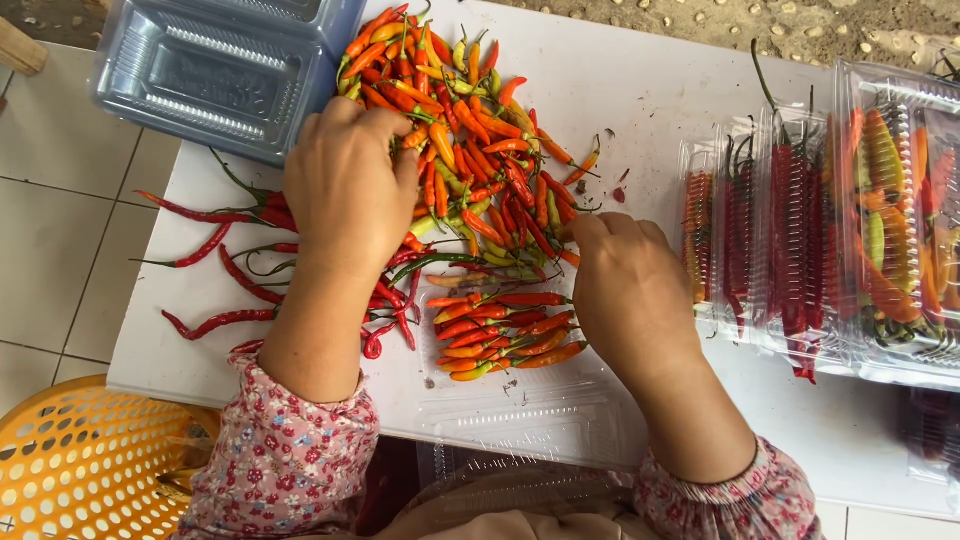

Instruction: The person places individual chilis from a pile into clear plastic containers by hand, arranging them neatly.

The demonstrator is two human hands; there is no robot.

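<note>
A heap of small orange, red and green chilies point(470, 140) lies on the white table point(650, 90). My left hand point(348, 190) rests on the heap's left side, fingers curled into the chilies. My right hand point(628, 290) reaches the heap's lower right edge with its fingertips hidden among chilies. Between the hands an open clear plastic container point(520, 400) holds a row of small chilies point(500, 335). Whether either hand grips a chili is hidden.
Long red chilies point(225, 270) lie at the left. Empty clear containers point(215, 70) are stacked at the top left. Filled, closed containers of chilies point(830, 220) stand at the right. A yellow plastic basket point(80, 470) sits at the bottom left, beyond the table's edge.
</note>
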